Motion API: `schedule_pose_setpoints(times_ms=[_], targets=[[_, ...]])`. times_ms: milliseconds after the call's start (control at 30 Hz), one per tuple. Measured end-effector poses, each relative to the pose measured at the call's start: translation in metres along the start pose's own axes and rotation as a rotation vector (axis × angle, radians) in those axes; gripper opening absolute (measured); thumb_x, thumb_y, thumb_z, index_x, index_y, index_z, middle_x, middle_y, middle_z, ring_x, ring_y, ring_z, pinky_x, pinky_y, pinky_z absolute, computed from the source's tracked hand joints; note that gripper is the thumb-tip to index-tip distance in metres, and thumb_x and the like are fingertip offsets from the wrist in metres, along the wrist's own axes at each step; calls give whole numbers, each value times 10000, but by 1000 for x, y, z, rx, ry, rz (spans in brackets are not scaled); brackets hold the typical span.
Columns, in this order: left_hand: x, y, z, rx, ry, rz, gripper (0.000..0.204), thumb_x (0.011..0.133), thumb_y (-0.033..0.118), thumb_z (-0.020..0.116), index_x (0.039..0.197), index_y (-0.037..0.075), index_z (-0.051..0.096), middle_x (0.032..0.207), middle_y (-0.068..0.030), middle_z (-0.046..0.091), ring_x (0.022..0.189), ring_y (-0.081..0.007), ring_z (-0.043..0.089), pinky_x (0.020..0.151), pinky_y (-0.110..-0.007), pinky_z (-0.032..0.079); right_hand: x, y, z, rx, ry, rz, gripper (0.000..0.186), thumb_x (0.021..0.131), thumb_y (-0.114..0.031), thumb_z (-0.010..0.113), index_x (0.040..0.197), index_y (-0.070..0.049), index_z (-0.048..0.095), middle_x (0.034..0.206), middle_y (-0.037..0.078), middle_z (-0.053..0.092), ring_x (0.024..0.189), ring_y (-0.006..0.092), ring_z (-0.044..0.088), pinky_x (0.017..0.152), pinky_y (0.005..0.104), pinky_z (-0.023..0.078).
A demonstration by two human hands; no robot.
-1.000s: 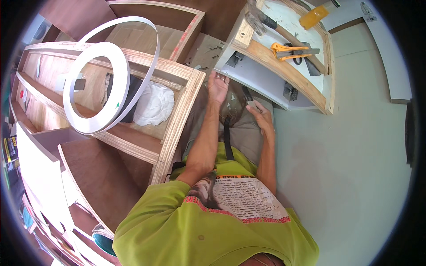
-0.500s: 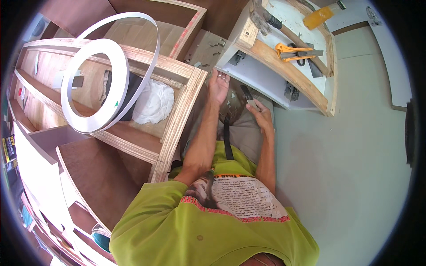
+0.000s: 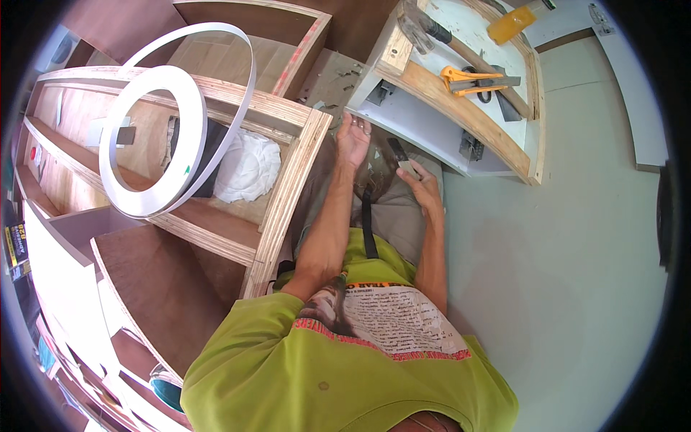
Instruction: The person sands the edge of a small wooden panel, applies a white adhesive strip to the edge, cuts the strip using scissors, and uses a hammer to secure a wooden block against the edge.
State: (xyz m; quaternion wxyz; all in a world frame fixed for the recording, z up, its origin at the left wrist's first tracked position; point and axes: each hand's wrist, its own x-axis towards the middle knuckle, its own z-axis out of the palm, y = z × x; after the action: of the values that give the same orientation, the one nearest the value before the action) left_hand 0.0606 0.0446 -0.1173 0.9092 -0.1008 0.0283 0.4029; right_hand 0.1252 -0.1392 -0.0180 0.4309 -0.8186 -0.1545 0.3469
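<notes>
My left hand (image 3: 353,142) is raised at the near left corner of the white cabinet box (image 3: 425,135), fingers stretched up at its lower edge. Whether the fingertips press on the panel is too small to tell. Under the same edge, my right hand (image 3: 423,186) pinches a flat, narrow hand tool (image 3: 398,150) with a dark strip and a paler part by the fingers; its exact kind is unclear. On top of the box lie a hammer (image 3: 461,54), an orange-handled tool (image 3: 468,81) and an orange bottle (image 3: 512,27).
To the left stands a plywood frame (image 3: 288,201) holding a white cloth bundle (image 3: 248,167). A large roll of white edging strip (image 3: 191,137) rests over it. Curved brown panels (image 3: 165,281) are at the lower left. Grey-green floor (image 3: 561,273) extends to the right.
The tool in my right hand has tilted slightly, and its dark strip shows more clearly. My left hand stays at the box corner. The whole view has shifted a little.
</notes>
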Motion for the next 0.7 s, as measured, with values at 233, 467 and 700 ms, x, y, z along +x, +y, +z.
schedule_pose_setpoints(times_ms=[233,467,700], targets=[[2,0,-2,-32,3,-13,183,877,174,614,1036,86,589,1069,-17,604,1002,-163,562,857,-322,477,2,3,1,2,2,-8,680,740,-289,775,1259,62,511,1124,148,617,1031,186,561,924,271,397],[4,1,-2,-58,-3,-42,192,855,145,622,1035,88,591,1073,-24,603,996,-176,564,853,-342,473,6,9,0,31,-22,-5,683,736,-286,785,1257,61,512,1108,128,625,1003,162,562,907,259,403],[4,6,-6,-14,-15,-25,208,847,109,626,1050,90,588,1054,-27,616,995,-170,565,849,-333,485,3,2,3,31,-26,3,688,738,-268,789,1264,68,500,1098,130,627,982,159,565,886,255,414]])
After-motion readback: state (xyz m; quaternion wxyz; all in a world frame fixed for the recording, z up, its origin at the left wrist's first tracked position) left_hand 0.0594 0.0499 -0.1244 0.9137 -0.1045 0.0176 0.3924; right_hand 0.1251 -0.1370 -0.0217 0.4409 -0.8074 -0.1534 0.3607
